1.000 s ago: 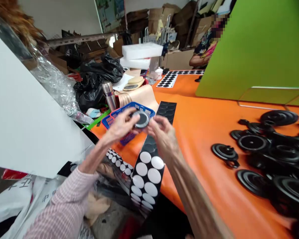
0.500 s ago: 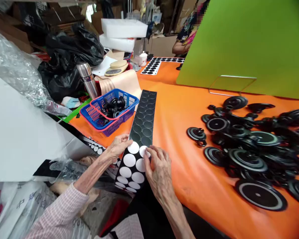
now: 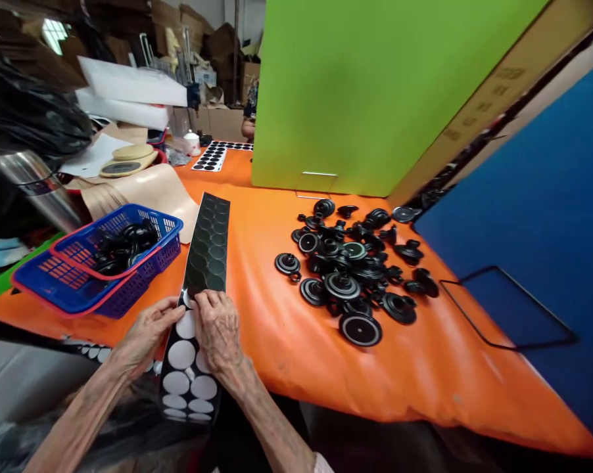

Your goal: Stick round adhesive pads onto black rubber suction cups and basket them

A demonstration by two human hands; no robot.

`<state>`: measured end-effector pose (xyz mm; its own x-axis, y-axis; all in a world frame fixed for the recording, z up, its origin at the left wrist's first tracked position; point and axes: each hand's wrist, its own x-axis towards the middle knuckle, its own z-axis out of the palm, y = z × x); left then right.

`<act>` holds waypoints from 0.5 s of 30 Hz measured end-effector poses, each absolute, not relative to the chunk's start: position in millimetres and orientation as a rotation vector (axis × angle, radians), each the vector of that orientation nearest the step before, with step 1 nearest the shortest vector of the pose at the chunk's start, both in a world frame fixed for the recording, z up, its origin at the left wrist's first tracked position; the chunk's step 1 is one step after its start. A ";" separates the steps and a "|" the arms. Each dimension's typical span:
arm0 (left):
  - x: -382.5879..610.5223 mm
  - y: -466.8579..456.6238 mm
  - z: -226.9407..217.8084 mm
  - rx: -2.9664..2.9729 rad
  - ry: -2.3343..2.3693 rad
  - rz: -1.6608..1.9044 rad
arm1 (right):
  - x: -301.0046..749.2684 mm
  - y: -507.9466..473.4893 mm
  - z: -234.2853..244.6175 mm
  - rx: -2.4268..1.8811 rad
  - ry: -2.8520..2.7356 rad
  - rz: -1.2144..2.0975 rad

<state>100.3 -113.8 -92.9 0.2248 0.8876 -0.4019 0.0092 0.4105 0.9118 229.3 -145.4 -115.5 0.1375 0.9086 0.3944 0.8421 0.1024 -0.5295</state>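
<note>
A long black sheet of round stickers (image 3: 208,243) lies across the front edge of the orange table, its near end hanging down. Black discs cover its far part, while white circles show on the near part. My left hand (image 3: 146,335) pinches the sheet's left edge between thumb and fingers. Over the right side of the sheet, my right hand (image 3: 220,332) has its fingers bent and pressed together, at the border between black discs and white circles. What its fingertips hold is hidden. Left of the sheet stands a blue basket (image 3: 148,272) with black parts (image 3: 123,246) inside.
Black round suction-cup-like parts (image 3: 343,282) lie piled on the orange table (image 3: 267,341). Upright green (image 3: 350,92) and blue (image 3: 533,217) panels stand behind and at right, with a wire frame (image 3: 511,309). A steel flask (image 3: 40,190) and foam blocks (image 3: 133,82) are at left.
The view has swung right, bringing the blue panel into sight. My right hand has moved from the sheet's right edge across to its left column, close to my left hand.
</note>
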 end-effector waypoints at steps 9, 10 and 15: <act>128.4 -131.5 -62.2 1.420 1.334 0.677 | 257.6 -184.6 -108.9 -1.551 -1.492 0.186; 138.1 -134.1 -58.2 1.373 1.229 0.596 | 260.9 -191.5 -108.8 -1.508 -1.479 0.244; 186.2 -136.3 -50.4 1.343 0.961 0.388 | 294.2 -212.3 -111.0 -1.401 -0.913 0.642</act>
